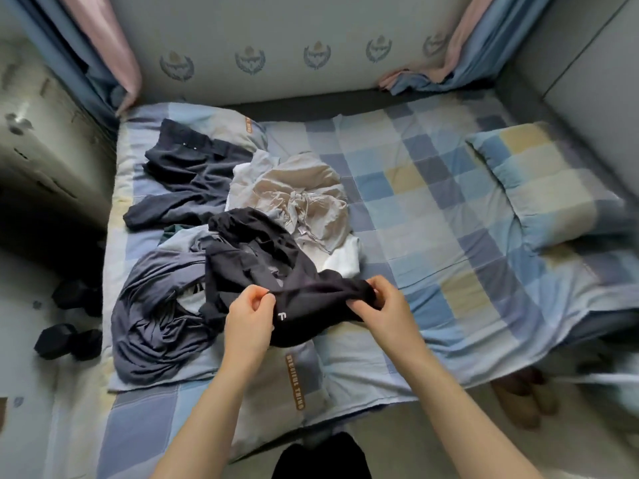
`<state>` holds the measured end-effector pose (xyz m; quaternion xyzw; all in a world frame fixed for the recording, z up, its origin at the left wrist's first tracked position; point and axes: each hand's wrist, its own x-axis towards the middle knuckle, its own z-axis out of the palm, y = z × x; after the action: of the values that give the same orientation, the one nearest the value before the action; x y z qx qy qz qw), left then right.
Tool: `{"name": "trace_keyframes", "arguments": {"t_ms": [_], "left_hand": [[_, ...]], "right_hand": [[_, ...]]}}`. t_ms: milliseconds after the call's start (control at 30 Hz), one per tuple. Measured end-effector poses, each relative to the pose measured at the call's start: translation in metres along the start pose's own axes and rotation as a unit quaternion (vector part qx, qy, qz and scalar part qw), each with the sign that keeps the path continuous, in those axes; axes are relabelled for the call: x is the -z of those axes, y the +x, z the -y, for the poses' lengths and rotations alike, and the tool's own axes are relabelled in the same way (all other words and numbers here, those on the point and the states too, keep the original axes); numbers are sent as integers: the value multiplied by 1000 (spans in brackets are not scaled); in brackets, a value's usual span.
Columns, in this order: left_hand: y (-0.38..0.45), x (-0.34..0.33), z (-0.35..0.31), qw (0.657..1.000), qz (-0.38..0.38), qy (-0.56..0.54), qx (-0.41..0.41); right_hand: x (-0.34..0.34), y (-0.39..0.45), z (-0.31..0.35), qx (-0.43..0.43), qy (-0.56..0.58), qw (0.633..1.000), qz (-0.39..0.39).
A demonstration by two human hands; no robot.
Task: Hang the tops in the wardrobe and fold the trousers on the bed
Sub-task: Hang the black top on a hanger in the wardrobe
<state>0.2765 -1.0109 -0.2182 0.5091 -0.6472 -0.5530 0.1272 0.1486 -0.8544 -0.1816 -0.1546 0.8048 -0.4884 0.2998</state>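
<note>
Both-handed, left hand [249, 307] and right hand [378, 300] pinching black garment [276, 271] edge (bare checked bed [432, 209] rightward).

matt black cloth garment [276, 271] on soft checked cotton bedsheet [432, 209].

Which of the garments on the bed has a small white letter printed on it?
The black garment held by both the left hand and right hand at the near edge. It shows a small white "F"; the other clothes show none.
</note>
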Motion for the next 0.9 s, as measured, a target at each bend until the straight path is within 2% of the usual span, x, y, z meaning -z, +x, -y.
{"name": "trace_keyframes", "arguments": {"t_ms": [67, 133, 200, 267, 333, 433, 500, 567, 633, 667, 733, 767, 867, 900], "left_hand": [[-17, 5, -6, 994, 82, 58, 36], [-34, 5, -5, 970, 200, 117, 69], [-44, -1, -3, 939, 285, 157, 107], [-53, -8, -6, 908, 338, 191, 155], [-64, -20, -14, 894, 375, 162, 185], [-89, -44, -38, 909, 353, 127, 181], [-90, -54, -40, 935, 291, 63, 194], [-98, -74, -45, 960, 237, 62, 137], [-114, -87, -52, 976, 175, 123, 36], [-118, -91, -53, 973, 160, 166, -20], [-127, -101, -57, 944, 212, 237, -88], [-136, -110, -62, 931, 261, 240, -87], [-155, -130, -74, 919, 351, 179, -12], [-170, -139, -79, 902, 388, 192, 7]], "right_hand": [[8, -28, 11, 13, 5, 1000, -11], [16, -57, 18, 6, 27, 1000, -6], [23, -82, 22, 15, 61, 998, 16], [32, -104, 26, 20, 73, 997, 31], [44, -125, 28, 30, 70, 996, 37], [69, -159, 26, 49, 13, 998, 29], [73, -168, 22, 60, -32, 997, 40], [87, -187, 16, 56, -36, 998, 5], [101, -205, 8, 56, -36, 997, -32], [106, -212, 4, 59, -33, 997, -39], [116, -224, -2, 68, -33, 996, -49], [125, -235, -6, 72, -34, 995, -62], [143, -253, -17, 83, -32, 992, -89], [152, -262, -21, 84, -34, 991, -102]]}}
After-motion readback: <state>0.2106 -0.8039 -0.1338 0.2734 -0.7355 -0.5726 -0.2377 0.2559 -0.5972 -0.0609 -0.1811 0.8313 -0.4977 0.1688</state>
